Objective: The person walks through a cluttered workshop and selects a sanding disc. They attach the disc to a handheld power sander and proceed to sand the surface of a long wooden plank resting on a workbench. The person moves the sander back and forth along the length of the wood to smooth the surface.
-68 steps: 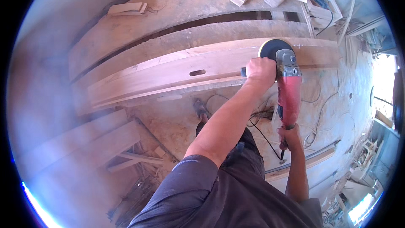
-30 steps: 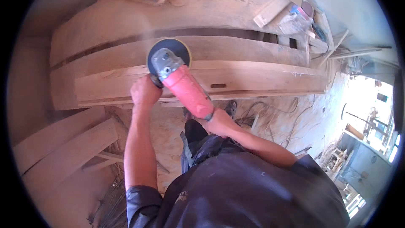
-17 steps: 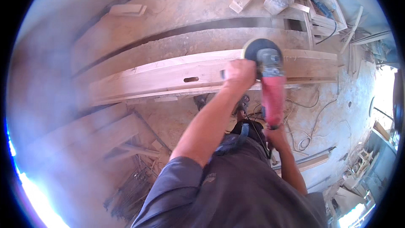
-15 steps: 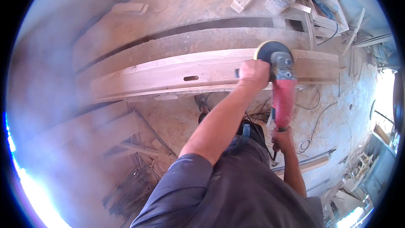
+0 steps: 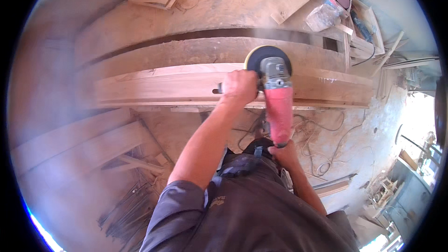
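My left hand (image 5: 240, 85) is wrapped around the side handle of a red and grey angle sander (image 5: 279, 112). Its rear end sits in my right hand (image 5: 285, 154), close to my body. The round sanding disc (image 5: 268, 59), dark with a yellowish rim, is over the top edge of a long pale wooden beam (image 5: 163, 88). A small slot (image 5: 215, 91) in the beam's side shows just left of my left hand. My hand and the tool cover the middle of the beam, so contact between disc and wood is hidden.
The beam lies along a wide dusty workbench (image 5: 224, 4) with a long gap. Offcuts (image 5: 151, 0), a plastic bag (image 5: 322, 17) and a wooden tray (image 5: 368, 23) holding a tool are on it. Cables (image 5: 322, 158) trail over the floor. Dust hazes the left, over stacked boards (image 5: 74, 135).
The sander and both my hands have moved left along the beam, the disc now nearer the slot. My grip on both handles is unchanged. The view has shifted slightly.
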Available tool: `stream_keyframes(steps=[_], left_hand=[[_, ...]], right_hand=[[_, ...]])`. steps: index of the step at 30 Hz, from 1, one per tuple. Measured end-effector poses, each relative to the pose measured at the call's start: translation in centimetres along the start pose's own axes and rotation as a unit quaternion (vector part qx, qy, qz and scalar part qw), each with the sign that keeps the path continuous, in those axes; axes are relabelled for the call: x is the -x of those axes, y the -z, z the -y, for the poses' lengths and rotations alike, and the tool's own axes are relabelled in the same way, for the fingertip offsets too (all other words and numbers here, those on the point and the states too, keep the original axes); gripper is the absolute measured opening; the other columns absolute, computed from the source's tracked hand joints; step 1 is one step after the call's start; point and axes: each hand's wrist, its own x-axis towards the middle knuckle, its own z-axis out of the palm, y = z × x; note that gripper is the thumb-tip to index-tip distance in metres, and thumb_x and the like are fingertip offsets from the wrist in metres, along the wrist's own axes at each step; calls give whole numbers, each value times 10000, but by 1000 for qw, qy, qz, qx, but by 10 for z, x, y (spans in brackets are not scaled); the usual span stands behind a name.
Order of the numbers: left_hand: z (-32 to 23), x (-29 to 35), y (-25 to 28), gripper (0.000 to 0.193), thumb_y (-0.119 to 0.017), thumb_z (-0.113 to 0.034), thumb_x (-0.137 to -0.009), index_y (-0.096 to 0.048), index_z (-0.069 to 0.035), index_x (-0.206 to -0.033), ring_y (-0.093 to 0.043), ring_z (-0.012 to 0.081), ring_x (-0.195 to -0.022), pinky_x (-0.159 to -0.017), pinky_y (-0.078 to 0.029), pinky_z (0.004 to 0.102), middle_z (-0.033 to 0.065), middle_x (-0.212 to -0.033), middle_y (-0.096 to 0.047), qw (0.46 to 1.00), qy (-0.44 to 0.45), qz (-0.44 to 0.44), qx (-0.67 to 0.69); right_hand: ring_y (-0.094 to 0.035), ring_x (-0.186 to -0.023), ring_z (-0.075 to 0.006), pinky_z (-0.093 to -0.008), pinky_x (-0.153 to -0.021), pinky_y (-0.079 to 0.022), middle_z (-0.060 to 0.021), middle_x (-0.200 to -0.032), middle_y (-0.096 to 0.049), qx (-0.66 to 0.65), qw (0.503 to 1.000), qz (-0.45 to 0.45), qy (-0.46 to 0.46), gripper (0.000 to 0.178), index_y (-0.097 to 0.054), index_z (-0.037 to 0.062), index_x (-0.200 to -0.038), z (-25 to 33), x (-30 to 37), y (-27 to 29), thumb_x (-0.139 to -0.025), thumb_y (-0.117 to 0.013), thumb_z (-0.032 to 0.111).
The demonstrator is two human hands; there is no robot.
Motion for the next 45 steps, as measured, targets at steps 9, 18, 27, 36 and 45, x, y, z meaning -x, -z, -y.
stream_keyframes(steps=[9,18,27,36,45], left_hand=[[244,87,21,217,-642,-224,-842,-720,-92,-996,-726,375,-885,-781,-581,504,200,-937,-733,982,161,-103,11],[458,171,31,336,-768,-373,-789,-761,-88,-966,-714,385,-930,-783,-561,499,198,-951,-739,946,289,-131,68],[347,133,43,182,-732,-201,-789,-764,-77,-918,-743,326,-892,-779,-591,455,172,-928,-751,982,172,9,73],[158,60,1,143,-679,-168,-843,-792,-120,-915,-742,279,-947,-799,-598,407,111,-966,-762,989,-66,-54,124],[315,95,40,169,-662,-122,-812,-782,-89,-927,-736,322,-948,-802,-596,434,168,-973,-749,986,17,-61,152]], right_hand=[[-646,-1074,-446,-481,-878,-518,-292,-1077,-678,171,967,62,181,388,-661,-7,-1082,121,-12,-184,-762,-677,212],[-649,-1062,-444,-478,-886,-523,-307,-1089,-673,274,930,170,179,432,-641,-42,-1126,218,-30,-354,-753,-672,176],[-702,-918,-345,-422,-818,-536,-213,-965,-708,205,971,90,85,370,-661,-39,-1048,194,34,-275,-779,-727,207],[-576,-485,-159,-324,-430,-427,-42,-639,-596,-134,989,-49,-25,179,-583,35,-827,48,42,-174,-752,-742,68],[-570,-498,-147,-318,-421,-425,-36,-647,-581,-37,998,4,43,161,-578,40,-857,138,36,-286,-774,-713,67]])
